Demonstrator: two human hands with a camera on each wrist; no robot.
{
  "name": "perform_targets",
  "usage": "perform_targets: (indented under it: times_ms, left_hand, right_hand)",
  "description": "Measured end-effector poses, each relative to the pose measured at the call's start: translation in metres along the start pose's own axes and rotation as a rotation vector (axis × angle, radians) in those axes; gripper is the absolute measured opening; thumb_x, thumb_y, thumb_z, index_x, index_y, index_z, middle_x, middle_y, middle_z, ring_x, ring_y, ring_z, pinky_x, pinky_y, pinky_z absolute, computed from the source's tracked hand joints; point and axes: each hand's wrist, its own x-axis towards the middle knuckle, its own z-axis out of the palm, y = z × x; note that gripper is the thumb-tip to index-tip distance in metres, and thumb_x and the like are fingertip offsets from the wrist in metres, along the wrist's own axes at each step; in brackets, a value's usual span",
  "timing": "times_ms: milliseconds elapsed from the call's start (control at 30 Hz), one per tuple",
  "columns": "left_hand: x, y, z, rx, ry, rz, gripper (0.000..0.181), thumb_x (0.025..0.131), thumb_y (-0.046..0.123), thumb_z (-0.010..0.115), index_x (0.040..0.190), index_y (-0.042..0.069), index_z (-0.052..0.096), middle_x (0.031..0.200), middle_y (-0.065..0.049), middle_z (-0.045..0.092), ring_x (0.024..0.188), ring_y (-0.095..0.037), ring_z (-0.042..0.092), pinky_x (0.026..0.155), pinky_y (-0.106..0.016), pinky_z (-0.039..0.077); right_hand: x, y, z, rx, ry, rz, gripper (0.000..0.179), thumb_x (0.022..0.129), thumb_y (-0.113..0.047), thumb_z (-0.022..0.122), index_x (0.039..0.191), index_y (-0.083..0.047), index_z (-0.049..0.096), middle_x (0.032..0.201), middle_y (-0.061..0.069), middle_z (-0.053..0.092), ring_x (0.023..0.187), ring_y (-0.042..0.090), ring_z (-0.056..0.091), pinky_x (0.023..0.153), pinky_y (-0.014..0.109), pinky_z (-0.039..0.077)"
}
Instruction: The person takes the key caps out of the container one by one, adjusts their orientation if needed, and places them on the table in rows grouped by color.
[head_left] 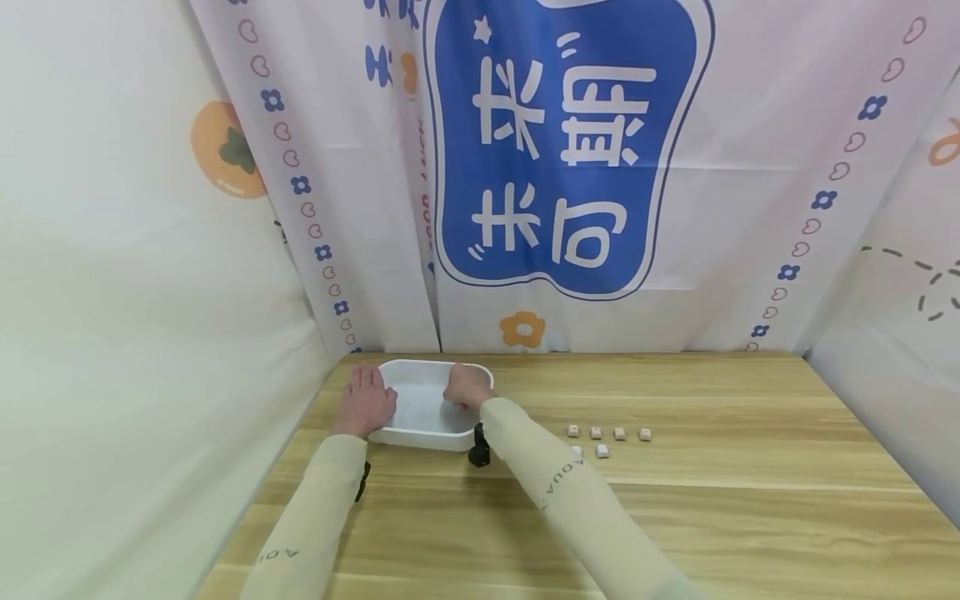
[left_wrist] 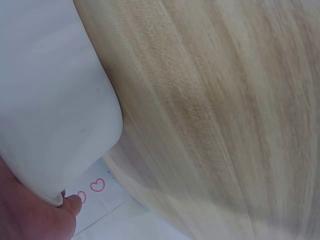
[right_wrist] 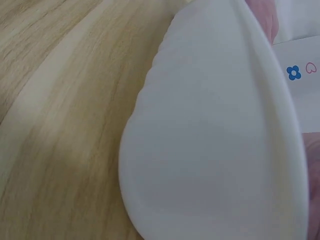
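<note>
In the head view a white plastic bin [head_left: 423,439] sits on the wooden table at the back left. My left hand [head_left: 366,402] grips its left end, fingers stretched over the outer side and thumb over the rim. The left wrist view shows this hand [left_wrist: 37,212] at the rim, beside the bin's smooth wall [left_wrist: 55,95]. My right hand [head_left: 467,386] reaches over the near right rim into the bin, fingers curled and facing down. Its fingertips are hidden; I cannot tell what they hold. In the right wrist view the bin wall [right_wrist: 200,130] covers most of this hand [right_wrist: 314,185].
Several small pale keycaps [head_left: 596,432] stand in a row on the table, right of the bin. Before them lies another white keycap [head_left: 602,451], with one more partly behind the right sleeve [head_left: 570,475]. Printed cloth [head_left: 375,275] hangs behind the table and along both sides.
</note>
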Motion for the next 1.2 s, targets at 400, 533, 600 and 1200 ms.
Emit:
perform_targets:
  times_ms: [400,533,600,1200]
  left_hand:
    - [0.002,0.000,-0.001,0.004,-0.003,-0.003,0.068,0.102,0.028,0.025,0.150,-0.015,0.004,0.159,-0.035,-0.002,0.149,-0.049,-0.001,0.122,-0.061,0.008]
    - [0.002,-0.001,-0.001,0.005,-0.021,-0.006,0.069,0.102,0.030,0.022,0.151,-0.015,0.001,0.159,-0.035,-0.005,0.150,-0.049,-0.002,0.123,-0.061,0.007]
    - [0.001,-0.001,0.000,0.006,-0.024,-0.006,0.069,0.102,0.030,0.022,0.151,-0.015,0.001,0.159,-0.035,-0.005,0.150,-0.048,-0.002,0.123,-0.061,0.006]
    - [-0.003,0.000,-0.003,-0.024,-0.030,-0.006,0.068,0.102,0.029,0.021,0.150,-0.016,0.002,0.159,-0.036,-0.002,0.149,-0.049,-0.003,0.122,-0.062,0.006]
  right_hand:
    - [-0.002,0.001,0.002,0.053,0.034,-0.072,0.011,0.088,-0.009,0.061,0.078,-0.007,0.065,0.062,0.001,0.059,0.045,0.011,0.052,0.044,0.022,0.044]
    - [-0.002,0.001,0.002,0.009,0.015,-0.084,0.012,0.088,-0.010,0.062,0.077,-0.008,0.064,0.062,0.001,0.059,0.046,0.011,0.053,0.044,0.021,0.043]
    - [-0.001,0.001,0.002,-0.006,0.001,-0.085,0.015,0.088,-0.011,0.063,0.074,-0.008,0.062,0.061,0.001,0.059,0.046,0.011,0.052,0.044,0.021,0.042]
    - [-0.014,-0.010,-0.004,-0.202,-0.078,-0.158,0.015,0.087,-0.006,0.060,0.074,-0.011,0.057,0.065,0.001,0.056,0.054,0.012,0.051,0.050,0.023,0.043]
